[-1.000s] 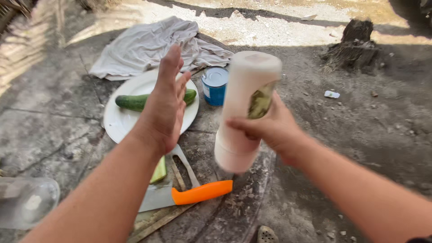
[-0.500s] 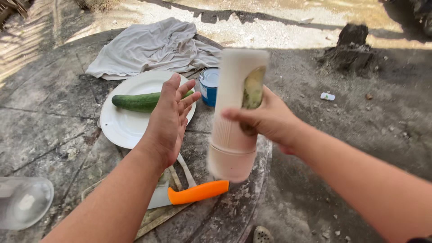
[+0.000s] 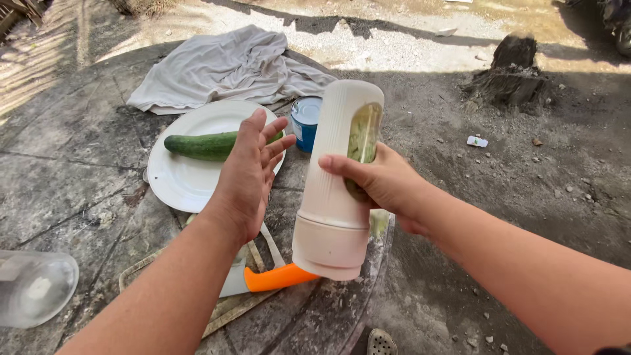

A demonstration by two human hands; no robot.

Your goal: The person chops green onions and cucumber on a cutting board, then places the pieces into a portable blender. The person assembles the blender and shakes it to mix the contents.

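Note:
My right hand (image 3: 381, 181) grips a tall cream-coloured plastic container (image 3: 335, 190) and holds it upside down in the air, cap end lowest, above the table edge. Green pieces show through its clear window. My left hand (image 3: 248, 174) is flat and open just left of the container, fingers spread, touching nothing. Beyond it a whole green cucumber (image 3: 207, 144) lies on a white plate (image 3: 181, 181). An orange-handled knife (image 3: 273, 279) rests on a wooden cutting board (image 3: 230, 307) under my left wrist.
The round stone table (image 3: 72, 171) carries a crumpled grey cloth (image 3: 223, 66) at the back, a blue tin can (image 3: 305, 121) beside the plate and a clear plastic lid (image 3: 33, 286) at the left edge. A tree stump (image 3: 513, 72) stands on the dirt ground to the right.
The container has dropped lower and shifted slightly, still inverted in my right hand. My left hand stays open beside it, moved a little lower.

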